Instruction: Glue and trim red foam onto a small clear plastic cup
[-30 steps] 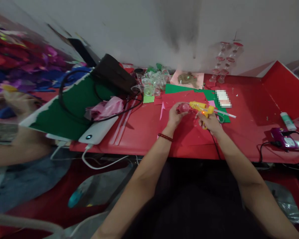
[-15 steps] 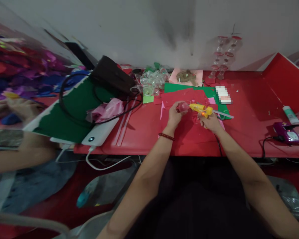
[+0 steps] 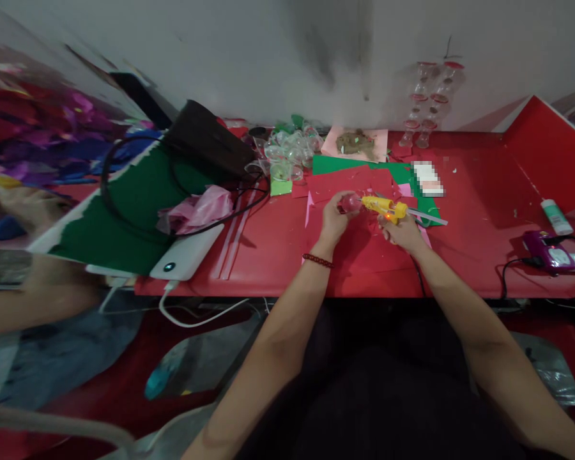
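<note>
My left hand (image 3: 336, 217) is closed around a small clear plastic cup (image 3: 350, 203) that looks reddish. In my right hand (image 3: 402, 231) I grip a yellow hot glue gun (image 3: 379, 206) with a small orange light glowing on it. The gun's nozzle points left and sits right at the cup; whether it touches cannot be seen. From the gun's rear sticks a pale glue stick (image 3: 429, 216). Beneath both hands lie red sheets (image 3: 359, 249) on the red table.
Behind are a pile of clear plastic cups (image 3: 287, 153) and a pink sheet with a brown clump (image 3: 354, 144). On the left stand a dark box (image 3: 211, 140), a green board (image 3: 119, 204) and a white power bank (image 3: 186, 255). A purple socket adapter (image 3: 551, 254) lies right. Another person's hand (image 3: 26, 204) works far left.
The whole view has shifted slightly, so everything sits a little further left and up. Both hands keep their hold on the cup and the glue gun.
</note>
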{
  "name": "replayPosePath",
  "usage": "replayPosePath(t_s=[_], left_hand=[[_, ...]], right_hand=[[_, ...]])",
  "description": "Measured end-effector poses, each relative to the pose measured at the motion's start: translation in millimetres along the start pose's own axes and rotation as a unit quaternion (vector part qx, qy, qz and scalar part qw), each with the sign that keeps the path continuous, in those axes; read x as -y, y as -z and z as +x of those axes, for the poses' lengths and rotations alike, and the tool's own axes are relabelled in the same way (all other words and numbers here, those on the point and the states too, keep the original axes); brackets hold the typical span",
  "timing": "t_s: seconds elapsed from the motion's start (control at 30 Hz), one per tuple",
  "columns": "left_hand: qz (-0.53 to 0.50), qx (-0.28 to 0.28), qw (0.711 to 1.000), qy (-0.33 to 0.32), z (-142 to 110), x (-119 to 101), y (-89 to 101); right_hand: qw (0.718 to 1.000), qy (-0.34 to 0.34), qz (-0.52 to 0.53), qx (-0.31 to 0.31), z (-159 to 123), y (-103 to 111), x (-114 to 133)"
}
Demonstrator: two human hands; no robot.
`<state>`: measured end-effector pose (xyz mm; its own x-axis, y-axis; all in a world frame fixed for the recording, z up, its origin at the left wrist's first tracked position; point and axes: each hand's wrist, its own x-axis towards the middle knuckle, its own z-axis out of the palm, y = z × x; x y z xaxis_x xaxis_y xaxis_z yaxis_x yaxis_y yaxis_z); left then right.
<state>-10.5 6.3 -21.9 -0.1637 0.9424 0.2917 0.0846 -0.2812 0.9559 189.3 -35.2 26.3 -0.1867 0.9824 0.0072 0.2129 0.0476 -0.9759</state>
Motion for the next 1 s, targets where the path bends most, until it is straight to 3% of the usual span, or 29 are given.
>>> replayPosePath(t_s=[1.0], left_hand=[[-0.004,-0.006,1.000,0.005,3,7,-0.4]], right_hand=[[1.000,0.004,-0.011,-0.008,-2,3,5]])
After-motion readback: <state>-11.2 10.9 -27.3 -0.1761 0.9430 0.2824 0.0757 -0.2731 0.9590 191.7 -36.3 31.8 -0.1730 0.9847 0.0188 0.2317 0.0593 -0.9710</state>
